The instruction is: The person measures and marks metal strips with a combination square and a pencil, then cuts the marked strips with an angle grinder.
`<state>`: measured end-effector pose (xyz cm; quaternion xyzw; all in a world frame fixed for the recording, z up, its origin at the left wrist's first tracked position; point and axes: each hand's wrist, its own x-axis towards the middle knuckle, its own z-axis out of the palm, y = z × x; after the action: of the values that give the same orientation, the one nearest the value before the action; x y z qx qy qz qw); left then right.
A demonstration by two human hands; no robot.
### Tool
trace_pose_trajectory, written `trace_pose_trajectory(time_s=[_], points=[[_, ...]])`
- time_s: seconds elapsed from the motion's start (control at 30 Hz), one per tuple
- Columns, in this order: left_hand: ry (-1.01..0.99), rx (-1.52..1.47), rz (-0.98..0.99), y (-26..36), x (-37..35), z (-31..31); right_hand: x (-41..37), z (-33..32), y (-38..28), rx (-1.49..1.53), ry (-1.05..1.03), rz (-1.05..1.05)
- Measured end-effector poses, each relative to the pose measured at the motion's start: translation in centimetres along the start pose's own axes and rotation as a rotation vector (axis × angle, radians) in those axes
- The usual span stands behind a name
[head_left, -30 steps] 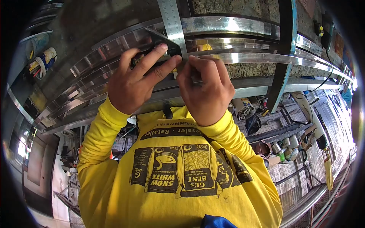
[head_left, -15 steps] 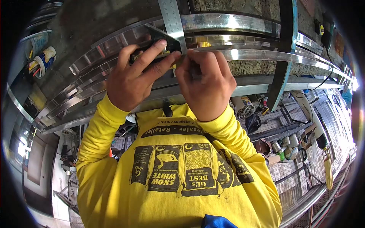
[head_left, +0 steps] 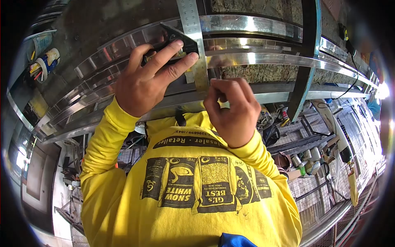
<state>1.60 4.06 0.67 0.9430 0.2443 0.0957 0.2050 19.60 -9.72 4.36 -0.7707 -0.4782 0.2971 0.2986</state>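
On top of the long shiny metal bars (head_left: 253, 26), a flat steel ruler (head_left: 190, 24) lies crosswise, w/ its far end going out at the top of the view. A dark blk w/ a slanted edge (head_left: 189, 42) sits against the ruler's L side. L hand (head_left: 142, 86) is holding that blk, two fingertips pressed on it; its thumb is mostly hidden. R hand (head_left: 236, 109) is curled up, thumb & pointer close together, just beside the ruler's near end; can't tell if something small is tucked in it. Farther R, a dark bar w/ a blue edge (head_left: 305, 78) goes across the long bars too. Way over L is a tub (head_left: 50, 59) w/ sticks & stuff in it. Yellow shirt (head_left: 185, 226) w/ blk print fills the btm.
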Motion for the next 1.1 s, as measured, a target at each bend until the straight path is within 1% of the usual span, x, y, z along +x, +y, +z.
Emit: trace_pose_trajectory(time_s=[0.07,0.1,0.23,0.33,0.37,0.47,0.5,0.6,0.63,0.73,0.77,0.87,0.9,1.0,1.1], points=[[0.009,-0.011,-0.007,0.2,-0.3,0.0,0.9,-1.0,-0.7,-0.031,0.003,-0.015],[0.014,-0.025,-0.013,0.2,-0.3,0.0,1.4,-1.3,-0.7,-0.028,-0.043,-0.01],[0.01,-0.077,-0.008,0.0,-0.4,-0.1,2.4,-0.2,1.1,-0.111,-0.098,-0.208],[0.013,-0.058,0.001,-0.2,-0.6,0.1,1.2,-2.2,0.1,-0.298,-0.294,-0.156],[0.022,-0.051,0.006,-0.3,-0.6,0.2,0.4,-2.8,0.2,-0.29,-0.289,-0.159],[0.036,-0.045,0.01,-0.2,-0.7,0.4,-1.1,-3.6,1.3,-0.097,-0.26,-0.058],[0.035,-0.048,0.006,-0.1,-0.7,0.4,-0.5,-4.3,0.9,-0.015,-0.316,0.041],[0.031,-0.044,0.002,-0.1,-0.7,0.3,-0.4,-3.3,2.0,0.508,-0.238,0.292],[0.029,-0.041,0.0,-0.1,-0.7,0.3,-0.3,-3.2,1.2,0.724,-0.214,0.467],[0.029,-0.046,-0.005,0.1,-0.5,0.1,0.2,-2.1,2.1,1.025,-0.232,0.654],[0.034,-0.03,-0.006,0.1,-0.5,0.0,0.1,-1.4,2.4,1.082,-0.198,0.73],[0.042,0.004,-0.007,0.1,-0.4,0.0,-0.3,0.0,4.5,1.421,-0.244,0.877],[0.038,0.006,-0.007,0.2,-0.4,0.0,-0.2,0.3,4.7,1.359,-0.309,0.848],[0.042,0.009,-0.015,0.2,-0.6,0.0,0.0,1.4,3.4,0.894,-0.361,0.695],[0.056,0.027,-0.018,0.0,-0.8,0.3,0.0,2.9,3.5,0.751,-0.294,0.49]])
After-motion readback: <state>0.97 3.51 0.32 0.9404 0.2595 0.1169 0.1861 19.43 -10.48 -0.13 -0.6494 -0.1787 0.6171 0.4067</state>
